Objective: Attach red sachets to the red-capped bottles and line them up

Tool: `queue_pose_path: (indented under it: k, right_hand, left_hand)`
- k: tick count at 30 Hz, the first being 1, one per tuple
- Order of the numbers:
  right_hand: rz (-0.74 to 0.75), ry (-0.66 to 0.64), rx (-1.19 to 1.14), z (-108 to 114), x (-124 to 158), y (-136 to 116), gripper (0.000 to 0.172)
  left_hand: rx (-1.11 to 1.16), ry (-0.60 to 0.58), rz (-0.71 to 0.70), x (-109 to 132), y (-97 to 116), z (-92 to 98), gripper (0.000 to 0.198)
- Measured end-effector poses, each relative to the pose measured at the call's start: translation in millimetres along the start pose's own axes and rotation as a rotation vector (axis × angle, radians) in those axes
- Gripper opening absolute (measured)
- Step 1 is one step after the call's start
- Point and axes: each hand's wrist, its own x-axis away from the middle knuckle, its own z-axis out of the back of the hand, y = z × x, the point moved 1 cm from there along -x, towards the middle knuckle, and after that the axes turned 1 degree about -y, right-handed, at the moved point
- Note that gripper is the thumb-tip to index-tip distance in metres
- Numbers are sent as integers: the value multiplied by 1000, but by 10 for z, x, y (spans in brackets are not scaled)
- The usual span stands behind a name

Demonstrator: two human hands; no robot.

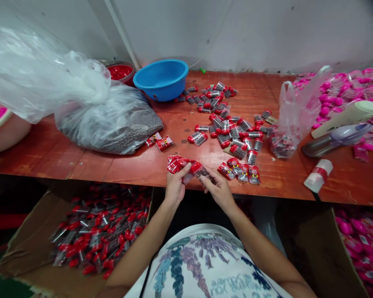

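Observation:
Over the front edge of the table, my left hand is closed on a stack of small red printed packets. Beside it my right hand grips a small clear bottle with a red cap and dark contents. The bottle's cap end meets the packets near my left thumb. Right of my hands lie several red packets with grey lower parts. Beyond them is a loose pile of red-capped bottles. Two more red packets rest to the left.
A clear bag of dark beads and a blue basin stand at the left and back. On the right are a small plastic bag, drink bottles, a white roll and pink goods. Below sits a cardboard box of red-capped bottles.

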Motion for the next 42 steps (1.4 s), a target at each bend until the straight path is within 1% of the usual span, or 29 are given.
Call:
queue_pose_path:
  k: [2,6,9,14,16,18,21,26,28,30,32,35,37,39,41,42]
  right_hand:
    - [9,-7,16,18,-10,4,45]
    - [41,-7,58,43,-12,23,44]
    - [89,8,76,43,0,42,44]
    - [88,5,61,52,12,43,43]
    - [139,-13,108,73,12,30,41]
    - [236,-20,207,102,13,17,40]
    - [347,-35,333,146,17,3,43]
    - [370,-71,363,188,23,-28,44]
    - [360,-59,358,192,25,-37,43]
    - [359,-16,382,193,28,-36,42]
    - [388,15,446,190,34,-32,40]
    - [428,15,520,184,52,-21,37]
    - [376,17,459,183,64,0,35]
    - [247,7,290,186,71,37,34]
    - [115,-30,105,191,73,76,41]
    - [77,-50,50,196,74,89,45]
  left_hand:
    - [-10,-21,24,9,13,1,27]
    - [-36,-35,22,21,36,0,32]
    - [-81,-69,20,23,48,-10,33]
    - [-105,-99,10,24,83,-35,32]
    - [-107,-112,16,29,97,-49,32]
    - [-106,-115,0,38,105,-60,31]
    - [-108,-103,-33,49,110,-63,31]
    - [-190,-142,-26,66,149,-88,32]
    - [-223,-155,-10,74,162,-106,32]
    - [-238,-149,11,80,155,-114,33]
    - [-244,-134,28,84,126,-105,33]
    - [-255,-106,35,92,82,-74,34]
    - [-269,-105,50,99,76,-60,36]
    - [-276,-126,72,106,92,-58,42]
    - [-275,-153,89,113,114,-66,52]
    - [-275,-165,94,116,120,-71,55]
